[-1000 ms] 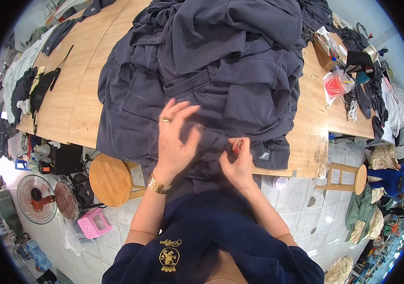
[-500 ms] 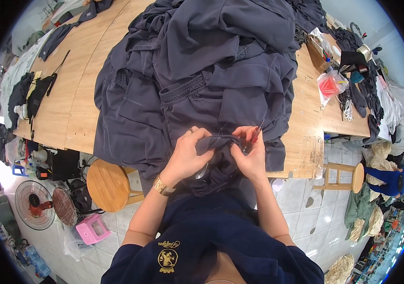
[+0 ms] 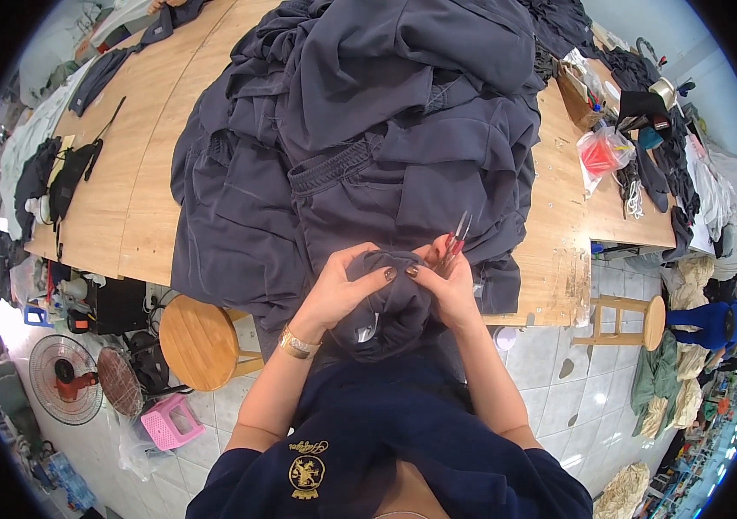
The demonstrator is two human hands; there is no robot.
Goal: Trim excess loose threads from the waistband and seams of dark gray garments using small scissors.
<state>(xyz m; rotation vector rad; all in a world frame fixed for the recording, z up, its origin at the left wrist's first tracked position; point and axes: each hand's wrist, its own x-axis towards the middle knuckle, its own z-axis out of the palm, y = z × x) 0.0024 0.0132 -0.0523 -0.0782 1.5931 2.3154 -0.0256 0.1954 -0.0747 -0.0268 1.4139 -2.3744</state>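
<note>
Head view: I am seeing left hand (image 3: 342,290) and right hand (image 3: 450,290) pinching the dark cloth (image 3: 398,320) at the pile's (image 3: 420,86) six o'clock; the right's red-handled snips (image 3: 456,246), pointing toward one o'clock, could be nicking it if slipping.

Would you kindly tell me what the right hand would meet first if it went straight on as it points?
Beyond the dark grey cloth it holds, the right hand would probably meet the pile of dark grey garments, though depth is unclear.

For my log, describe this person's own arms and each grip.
Short navy sleeves leave forearms bare. A gold band circles the left wrist; the right wrist is bare. The left grip and right grip each show a dark, glossy thumbnail.
</note>
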